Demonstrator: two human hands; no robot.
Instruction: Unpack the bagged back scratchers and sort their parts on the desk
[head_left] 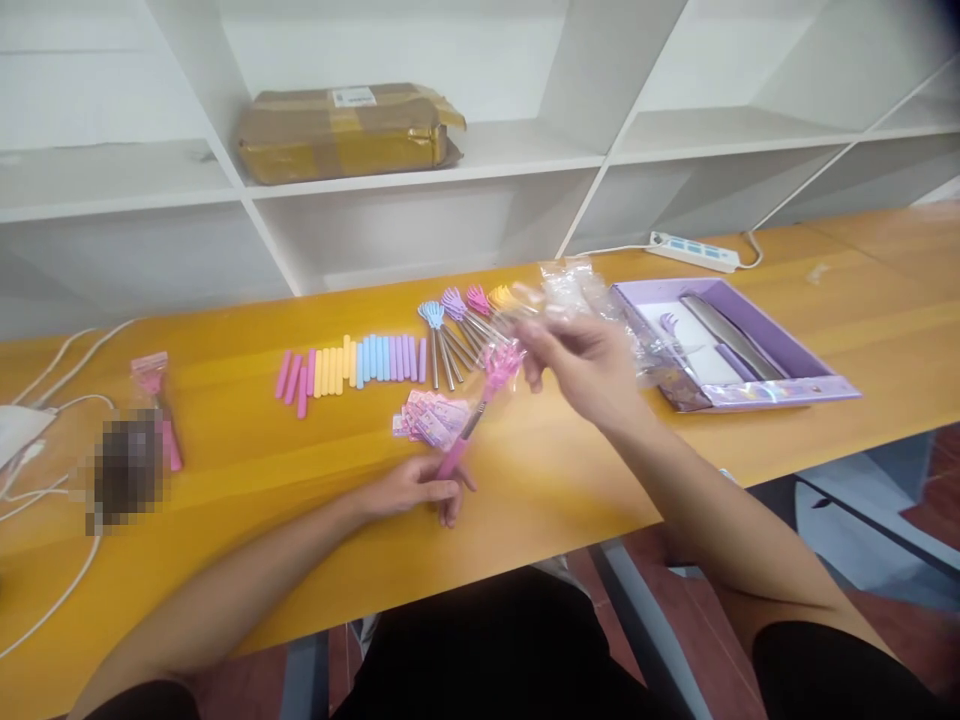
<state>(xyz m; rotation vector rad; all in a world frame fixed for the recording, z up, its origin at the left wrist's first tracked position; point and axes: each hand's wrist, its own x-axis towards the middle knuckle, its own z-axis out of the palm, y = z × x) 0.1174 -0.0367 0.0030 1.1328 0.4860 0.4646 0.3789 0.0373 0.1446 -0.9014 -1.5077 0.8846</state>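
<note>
My left hand (416, 488) is closed around the pink handle of a back scratcher (471, 422), which has a metal rod and a pink claw-shaped head. My right hand (585, 362) pinches thin clear plastic at that head; it looks like a bag, but motion blurs it. Just beyond lie several metal rods with blue, purple, pink and yellow claw heads (452, 303). To their left, pink, yellow, blue and purple handle tubes (367, 360) form a row. A pile of printed cards (431, 418) sits above my left hand.
Clear plastic bags (581, 290) lie beside an open purple box (787, 395) on the right. A bagged pink scratcher (166, 425) and white cables (56, 590) are at left. Behind the table (300, 560), shelves hold a taped parcel (345, 135); a power strip (694, 252) lies below them.
</note>
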